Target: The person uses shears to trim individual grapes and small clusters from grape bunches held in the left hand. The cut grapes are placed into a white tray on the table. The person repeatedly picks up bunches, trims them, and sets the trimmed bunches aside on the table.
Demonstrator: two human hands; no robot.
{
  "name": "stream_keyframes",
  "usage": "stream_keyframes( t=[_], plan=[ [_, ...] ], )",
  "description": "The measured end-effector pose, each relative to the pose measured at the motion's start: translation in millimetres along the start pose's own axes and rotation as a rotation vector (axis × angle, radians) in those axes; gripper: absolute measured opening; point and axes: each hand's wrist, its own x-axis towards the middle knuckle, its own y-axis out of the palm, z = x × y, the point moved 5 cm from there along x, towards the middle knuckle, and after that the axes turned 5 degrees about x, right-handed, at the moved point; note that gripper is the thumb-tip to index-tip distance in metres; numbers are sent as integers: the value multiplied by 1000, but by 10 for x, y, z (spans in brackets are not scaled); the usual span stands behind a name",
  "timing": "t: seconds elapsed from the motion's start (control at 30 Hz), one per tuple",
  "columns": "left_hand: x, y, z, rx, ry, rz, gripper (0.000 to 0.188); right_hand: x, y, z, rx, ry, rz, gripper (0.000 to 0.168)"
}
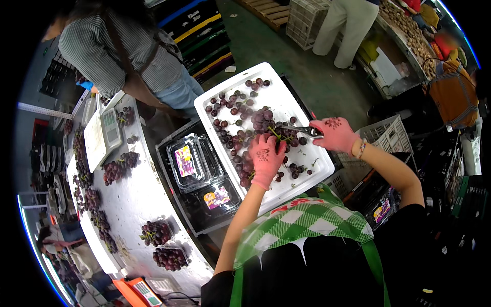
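Observation:
Dark red grapes, some loose and some in bunches, lie in a white plastic tray [295,188] before me. My right hand [334,135], in a pink glove, grips metal scissors [311,132] whose tips reach among green stems over the tray. In a matching glove, my left hand [266,157] rests on a grape bunch [262,119] with its thumb and fingers at the stems; how firmly it holds them is partly hidden. Whether the blades are apart cannot be made out.
A crate [195,231] with clear plastic clamshells [191,163] stands left of the tray. Beyond it, a metal table [153,192] bears grape bunches and a weighing scale [111,130]. A co-worker [126,57] stands at the upper left; a white crate [387,134] is at right.

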Motion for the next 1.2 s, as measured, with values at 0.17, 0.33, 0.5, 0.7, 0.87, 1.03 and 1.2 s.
stream_keyframes(
  t=[0.17, 0.33, 0.5, 0.7, 0.87, 1.03, 1.2],
  plan=[
    [95, 77, 74, 67, -31, 138, 24, -329, 207, -79, 216, 176, 140, 42],
    [99, 88, 80, 57, -9, 152, 25, -440, 251, -51, 419, 396, 294, 43],
    [113, 55, 48, 45, -15, 149, 23, -475, 348, -90, 342, 347, 234, 42],
    [104, 55, 58, 42, 0, 117, 22, -462, 411, -61, 319, 325, 218, 40],
    [105, 50, 51, 40, -11, 138, 22, -458, 571, -145, 247, 276, 123, 46],
    [97, 62, 65, 27, -16, 138, 22, -458, 525, -101, 281, 334, 199, 49],
    [104, 48, 49, 25, -32, 164, 22, -467, 548, -98, 271, 343, 188, 49]
  ],
)
